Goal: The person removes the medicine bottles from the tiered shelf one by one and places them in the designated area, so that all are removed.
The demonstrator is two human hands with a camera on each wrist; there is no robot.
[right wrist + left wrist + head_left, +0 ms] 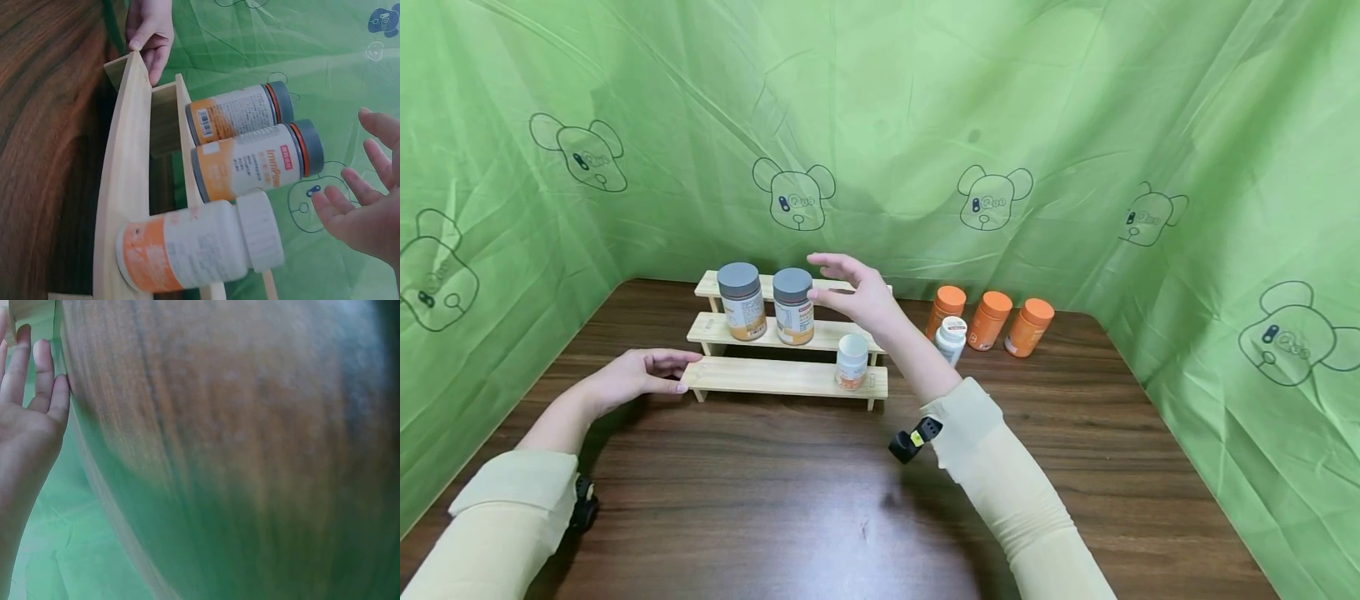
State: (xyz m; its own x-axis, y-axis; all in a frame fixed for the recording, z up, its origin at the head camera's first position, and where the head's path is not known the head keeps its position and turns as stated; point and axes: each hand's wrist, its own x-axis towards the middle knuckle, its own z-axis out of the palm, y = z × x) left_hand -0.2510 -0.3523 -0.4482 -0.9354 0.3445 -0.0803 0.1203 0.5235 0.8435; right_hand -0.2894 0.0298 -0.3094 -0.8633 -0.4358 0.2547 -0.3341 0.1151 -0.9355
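A round white-and-orange jar with a grey lid [793, 306] stands upright on the middle tier of a pale wooden three-step rack [760, 375], just beside a matching grey-lidded jar [742, 302]. The right hand [867, 302], fingers spread and gripping nothing, hovers by its lid; the left hand [628, 379] pinches the bottom tier's left end between thumb and fingers. Arranging containers on the rack appears to be in hand; the next move calls for clearing the lid without a knock. A small white bottle [852, 362] stands on the bottom tier, right end.
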